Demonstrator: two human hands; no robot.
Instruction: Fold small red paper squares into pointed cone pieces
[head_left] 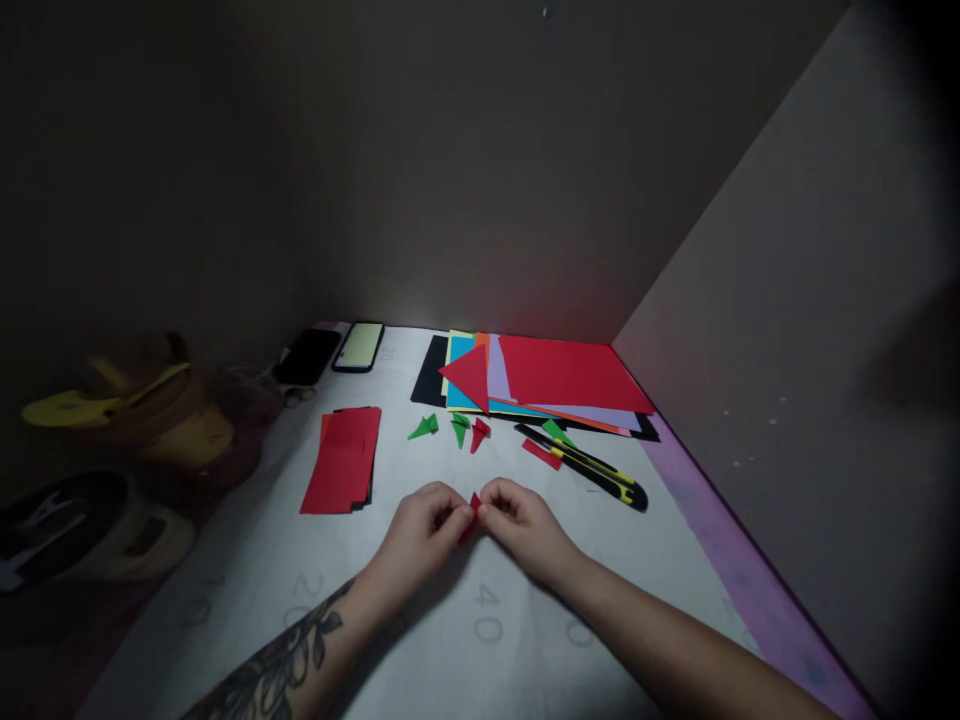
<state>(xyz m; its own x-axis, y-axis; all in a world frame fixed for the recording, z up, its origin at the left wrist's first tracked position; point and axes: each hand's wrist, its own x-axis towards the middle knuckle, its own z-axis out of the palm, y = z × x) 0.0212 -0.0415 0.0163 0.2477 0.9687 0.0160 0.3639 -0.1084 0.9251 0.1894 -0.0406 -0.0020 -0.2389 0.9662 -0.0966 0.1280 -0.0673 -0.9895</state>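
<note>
Paper [470, 530], red, mostly hidden between 2 hands [426, 528] [529, 528]

Left grip [427, 530]: a bare hand, rounded knuckles and thumb in plain view.
Left forearm [376, 598]: uncovered as far as the near edge of view, decorated with body art.
Tattoo [281, 668]: dark ink, leafy sprays on thin stems, solid shading among the leaves, tapering toward the wrist.
Right grip [525, 525]: likewise a bare hand.
Right forearm [645, 620]: uncovered from wrist to near edge.
</note>
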